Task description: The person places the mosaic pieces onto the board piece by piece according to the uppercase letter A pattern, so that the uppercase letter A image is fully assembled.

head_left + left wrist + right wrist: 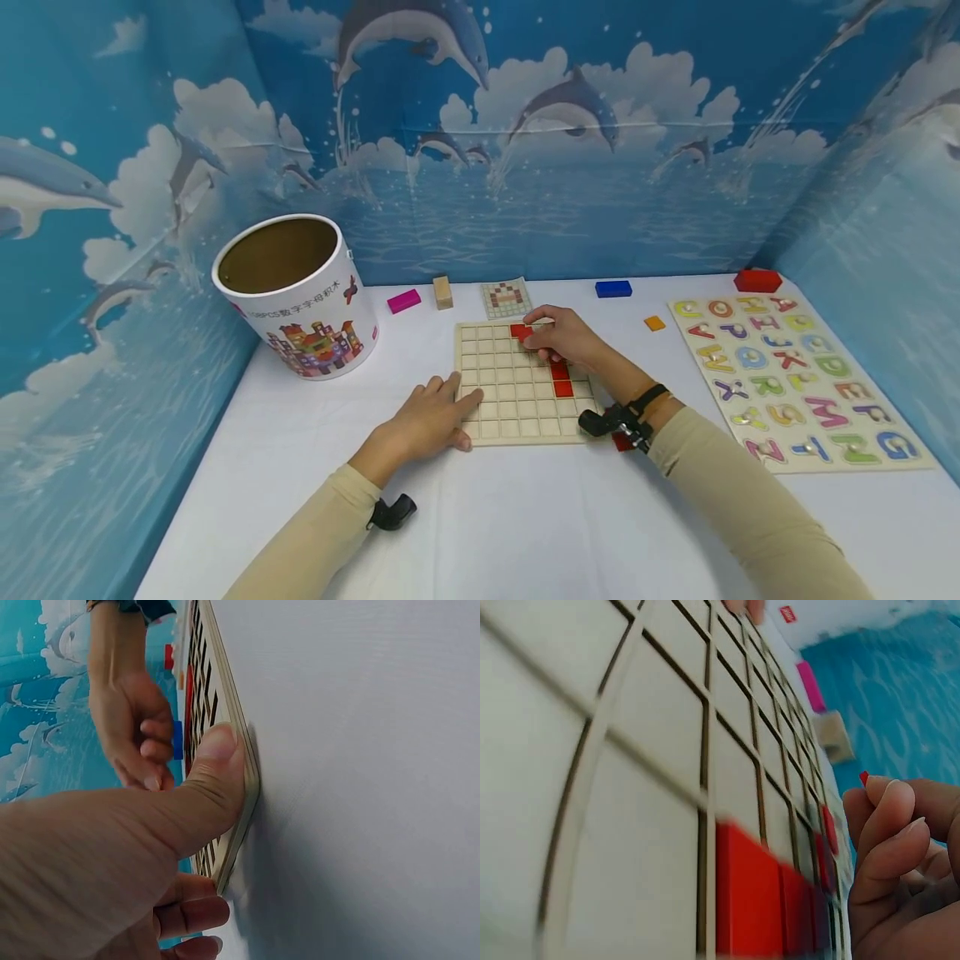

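A pale wooden grid board [498,408] lies flat on the table. At its near left corner rests my left hand [427,417], one finger over the grid; the left wrist view shows the thumb [214,761] against the board's edge. Over the far part of the board, my right hand [566,337] pinches a small red tile [864,778], mostly hidden by the fingers. Several red tiles [562,388] sit in grid cells on the right side, with another red tile [516,331] in the far row. A small pattern card [506,298] lies just behind the board.
A large white bucket [322,308] stands at the left. Behind the board lie a pink block [403,301], a wooden block [442,292] and a blue block [613,289]. An orange piece [654,322], a red block [757,281] and an alphabet board [795,387] are on the right.
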The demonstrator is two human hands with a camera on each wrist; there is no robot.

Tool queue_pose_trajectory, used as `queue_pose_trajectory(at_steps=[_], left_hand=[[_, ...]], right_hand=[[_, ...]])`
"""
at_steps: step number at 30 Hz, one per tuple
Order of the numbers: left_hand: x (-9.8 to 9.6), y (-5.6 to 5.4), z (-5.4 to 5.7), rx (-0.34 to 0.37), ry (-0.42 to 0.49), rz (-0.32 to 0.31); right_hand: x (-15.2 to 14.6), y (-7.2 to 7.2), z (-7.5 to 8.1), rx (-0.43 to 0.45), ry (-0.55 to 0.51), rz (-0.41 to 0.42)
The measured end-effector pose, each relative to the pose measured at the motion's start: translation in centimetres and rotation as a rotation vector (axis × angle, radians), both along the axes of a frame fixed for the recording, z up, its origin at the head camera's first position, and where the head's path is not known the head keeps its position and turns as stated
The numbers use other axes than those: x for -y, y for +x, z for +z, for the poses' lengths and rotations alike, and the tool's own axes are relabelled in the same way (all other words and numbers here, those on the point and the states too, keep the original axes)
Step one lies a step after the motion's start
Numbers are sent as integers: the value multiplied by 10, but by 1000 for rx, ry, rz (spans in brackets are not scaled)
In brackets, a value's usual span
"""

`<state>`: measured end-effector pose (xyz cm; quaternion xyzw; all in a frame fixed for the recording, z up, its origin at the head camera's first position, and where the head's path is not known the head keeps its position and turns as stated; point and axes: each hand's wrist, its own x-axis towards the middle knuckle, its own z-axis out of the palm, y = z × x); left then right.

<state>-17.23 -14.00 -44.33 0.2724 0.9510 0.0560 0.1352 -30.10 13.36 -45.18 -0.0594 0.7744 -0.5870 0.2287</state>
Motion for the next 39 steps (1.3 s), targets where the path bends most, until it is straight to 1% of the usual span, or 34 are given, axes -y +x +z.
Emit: queue_pose_trajectory(at_steps=[2, 4, 9, 12, 15, 19, 21, 23, 26, 28, 30, 32, 35, 39], left_hand=[[0, 0, -1, -3, -8, -5], [0, 0, -1, -9, -14, -11], [1, 1, 0, -28, -23, -13], [1, 0, 0, -39, -23, -15], [1, -1, 1, -44, -21, -16], [1, -2, 0, -41, -28, -5], [1, -2, -1, -35, -26, -1], [1, -1, -2, -31, -20, -3], [1, 1, -3, -32, -4, -9], [1, 2, -3, -39, -2, -9], [1, 3, -3, -42, 0, -5], [1, 3, -3, -38, 4, -1], [2, 3, -2, -24, 12, 6], [1, 4, -1, -7, 13, 20]], right_hand=[[16, -1, -1, -30, 30, 25], [29, -1, -2, -80, 93, 45], [47, 0, -1, -274, 359, 105], [49, 0, 1, -337, 455, 130], [51, -2, 3, -361, 495, 142], [50, -5, 6, -380, 522, 163], [45, -5, 9, -377, 492, 152], [32, -1, 14, -372, 439, 113], [-1, 13, 22, -350, 349, 39], [-28, 27, 25, -327, 336, 2], [-53, 44, 25, -292, 341, -13], [-76, 62, 21, -264, 362, -16], [-103, 87, 13, -219, 359, -5], [-125, 112, 2, -196, 362, 14]])
